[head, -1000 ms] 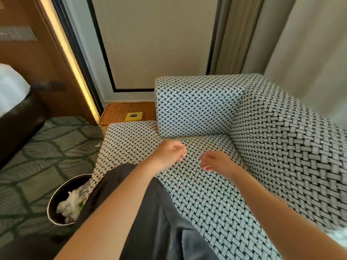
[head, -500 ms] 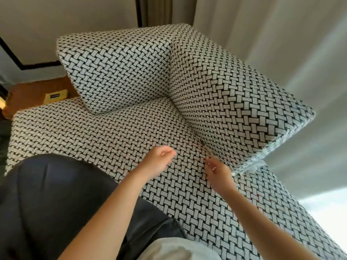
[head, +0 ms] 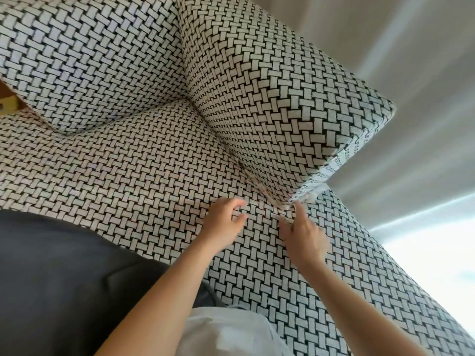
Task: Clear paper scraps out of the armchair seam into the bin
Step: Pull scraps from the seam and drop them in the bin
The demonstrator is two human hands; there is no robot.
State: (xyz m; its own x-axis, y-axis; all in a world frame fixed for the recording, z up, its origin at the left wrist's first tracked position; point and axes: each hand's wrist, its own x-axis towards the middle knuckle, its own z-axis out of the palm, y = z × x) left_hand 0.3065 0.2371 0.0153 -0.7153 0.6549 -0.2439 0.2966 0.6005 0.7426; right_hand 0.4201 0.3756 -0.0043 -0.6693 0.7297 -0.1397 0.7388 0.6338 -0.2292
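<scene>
a: where were the scraps (head: 267, 194)?

b: packed in the seam (head: 246, 173) where the seat (head: 128, 170) met the cushion (head: 270, 86). a pale, crumbly line of them ran down the crease toward that cushion's front corner. they were too small and blurred to count.

a: and the right hand (head: 303, 235)?

b: it lay on the seat just beside the low end of the seam. one finger was stretched out, its tip touching the cushion's bottom corner where the scraps ended. the other fingers were curled loosely. i couldn't tell whether anything was pinched there.

a: the left hand (head: 223, 222)?

b: it was near the right one, a little apart, over the seat. the fingers were bent into a loose claw, thumb and fingertips apart, gripping nothing that i could see.

a: anything else in sight?

b: a dark trouser leg (head: 64, 278) rested on the seat's left side, with a bit of white cloth (head: 226, 330) below the arms. a second cushion (head: 84, 60) stood at the back. pale curtains (head: 411, 86) hung behind the chair. the bin wasn't in view.
</scene>
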